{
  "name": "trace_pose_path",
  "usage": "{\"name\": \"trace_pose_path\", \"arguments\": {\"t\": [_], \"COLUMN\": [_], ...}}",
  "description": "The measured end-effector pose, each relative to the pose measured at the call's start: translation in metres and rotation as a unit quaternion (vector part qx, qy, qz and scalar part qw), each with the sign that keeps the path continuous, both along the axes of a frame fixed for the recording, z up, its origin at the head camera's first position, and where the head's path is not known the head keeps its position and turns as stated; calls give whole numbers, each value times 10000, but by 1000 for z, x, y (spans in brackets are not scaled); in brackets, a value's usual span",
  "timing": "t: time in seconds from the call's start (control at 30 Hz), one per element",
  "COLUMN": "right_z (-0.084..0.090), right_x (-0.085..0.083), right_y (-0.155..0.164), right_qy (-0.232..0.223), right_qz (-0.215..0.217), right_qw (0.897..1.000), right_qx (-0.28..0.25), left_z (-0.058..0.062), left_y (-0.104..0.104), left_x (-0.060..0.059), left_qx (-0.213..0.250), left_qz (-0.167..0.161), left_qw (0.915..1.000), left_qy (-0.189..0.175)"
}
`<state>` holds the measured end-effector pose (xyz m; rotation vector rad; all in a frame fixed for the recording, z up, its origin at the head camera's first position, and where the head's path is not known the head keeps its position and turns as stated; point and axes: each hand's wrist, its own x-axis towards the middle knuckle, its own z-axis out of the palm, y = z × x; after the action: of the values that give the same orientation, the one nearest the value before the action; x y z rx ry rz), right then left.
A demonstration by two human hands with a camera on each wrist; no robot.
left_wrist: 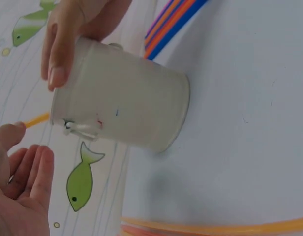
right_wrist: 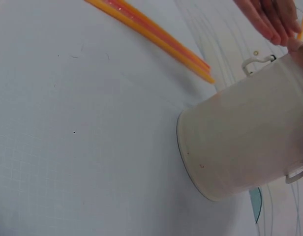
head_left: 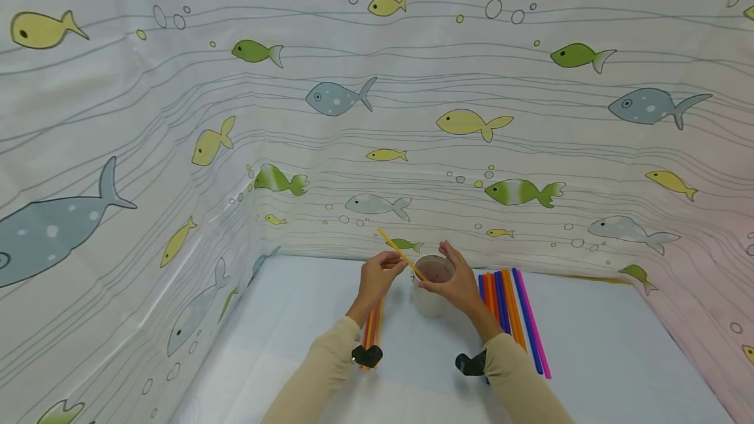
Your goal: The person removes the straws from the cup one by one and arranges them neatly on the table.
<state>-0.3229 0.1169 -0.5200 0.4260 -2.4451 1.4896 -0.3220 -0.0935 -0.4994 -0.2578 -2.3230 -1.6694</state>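
My left hand pinches a thin yellow-orange straw between thumb and fingers, just left of a small white pail. The straw slants, its upper end up and to the left and its lower end at the pail's rim. With thumb and fingers around the far right side of the rim, my right hand holds the pail, which stands upright on the white table. The right thumb tip lies close to the straw in the right wrist view. Small side handles show on the pail.
Several orange and red straws lie left of the pail, partly under the left wrist. To the right lies a row of blue, orange, purple and pink straws, partly behind the right forearm. A fish-patterned curtain encloses the table.
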Motion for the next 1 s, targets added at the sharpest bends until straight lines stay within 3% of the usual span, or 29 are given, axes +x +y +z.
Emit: {"name": "trace_pose_path", "arguments": {"t": [0.43,0.8,1.0], "right_z": [1,2,2], "right_x": [-2,-1,0], "right_y": [0,0,0], "right_qy": [5,-167,56], "right_qz": [-86,-87,-134], "right_qw": [10000,9998,9997], "right_qx": [28,112,200], "left_z": [6,4,3], "left_y": [8,6,6], "left_x": [-2,0,2], "left_qx": [-13,233,192], "left_qz": [-9,-81,-102], "left_qw": [10000,9997,9998], "left_qy": [-73,13,-7]}}
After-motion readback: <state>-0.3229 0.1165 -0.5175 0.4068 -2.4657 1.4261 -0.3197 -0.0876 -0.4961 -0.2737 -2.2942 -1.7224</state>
